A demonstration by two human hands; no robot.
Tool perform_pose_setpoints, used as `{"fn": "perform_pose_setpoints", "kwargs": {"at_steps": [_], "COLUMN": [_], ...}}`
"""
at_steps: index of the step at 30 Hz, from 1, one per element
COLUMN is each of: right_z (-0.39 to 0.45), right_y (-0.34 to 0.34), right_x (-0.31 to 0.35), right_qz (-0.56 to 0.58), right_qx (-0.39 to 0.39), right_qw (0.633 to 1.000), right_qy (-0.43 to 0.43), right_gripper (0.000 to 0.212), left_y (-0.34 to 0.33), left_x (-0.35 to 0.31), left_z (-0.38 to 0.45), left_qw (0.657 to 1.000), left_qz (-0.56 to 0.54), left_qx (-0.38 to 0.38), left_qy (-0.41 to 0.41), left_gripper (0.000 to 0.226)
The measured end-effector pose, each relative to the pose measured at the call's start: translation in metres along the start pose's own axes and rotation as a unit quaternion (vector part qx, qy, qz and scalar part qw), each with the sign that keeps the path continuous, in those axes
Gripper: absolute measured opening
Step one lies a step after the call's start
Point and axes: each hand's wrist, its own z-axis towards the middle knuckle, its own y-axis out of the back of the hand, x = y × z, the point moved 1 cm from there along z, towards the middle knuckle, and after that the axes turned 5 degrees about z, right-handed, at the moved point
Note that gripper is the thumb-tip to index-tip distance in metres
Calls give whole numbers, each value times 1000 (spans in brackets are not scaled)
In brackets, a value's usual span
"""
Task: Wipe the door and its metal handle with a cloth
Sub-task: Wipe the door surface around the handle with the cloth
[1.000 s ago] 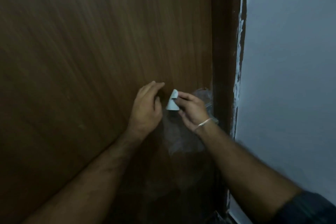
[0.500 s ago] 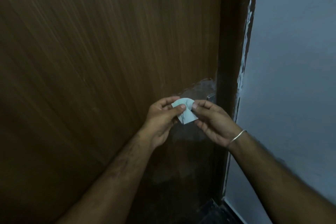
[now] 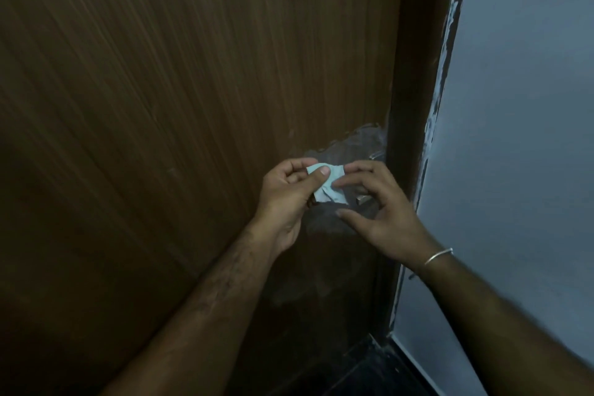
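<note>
A brown wooden door (image 3: 160,106) fills the left and middle of the view. Its metal handle (image 3: 362,199) sits near the door's right edge under clear plastic wrap (image 3: 353,145), mostly hidden behind my hands. A small pale blue cloth (image 3: 331,191) is held in front of the handle. My left hand (image 3: 286,199) pinches its left side with the thumb on top. My right hand (image 3: 382,212) touches the cloth's right edge with its fingertips, the other fingers spread; a metal bangle is on that wrist.
A dark wooden door frame (image 3: 414,74) runs down the right of the door. A pale grey-blue wall (image 3: 520,138) with rough paint along its edge lies further right. Dark floor (image 3: 363,373) shows at the bottom.
The cloth went from my right hand alone to both hands. My hands came together in front of the handle, and my right hand's fingers have spread since half a second ago.
</note>
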Motion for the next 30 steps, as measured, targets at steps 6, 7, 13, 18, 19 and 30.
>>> {"fn": "perform_pose_setpoints", "kwargs": {"at_steps": [6, 7, 13, 18, 19, 30], "right_z": [1, 2, 21, 12, 9, 6], "right_y": [2, 4, 27, 21, 19, 21], "right_x": [2, 2, 7, 13, 13, 11], "right_qz": [25, 57, 260, 151, 145, 459], "right_qx": [-69, -74, -148, -76, -63, 19], "right_qw": [997, 995, 932, 977, 979, 812], "right_qy": [-7, -32, -203, -133, -131, -359], "right_gripper": [13, 12, 10, 2, 2, 10], "left_y": [2, 4, 13, 1, -2, -1], "left_x": [1, 1, -4, -4, -3, 5], "left_z": [-8, -9, -13, -21, -21, -21], "left_qw": [996, 994, 979, 972, 974, 988], "left_qz": [-11, 10, 144, 37, 10, -9], "left_qx": [80, 102, 144, 166, 153, 101], "left_qy": [26, 25, 19, 161, 166, 120], "left_gripper": [45, 49, 41, 45, 40, 21]}}
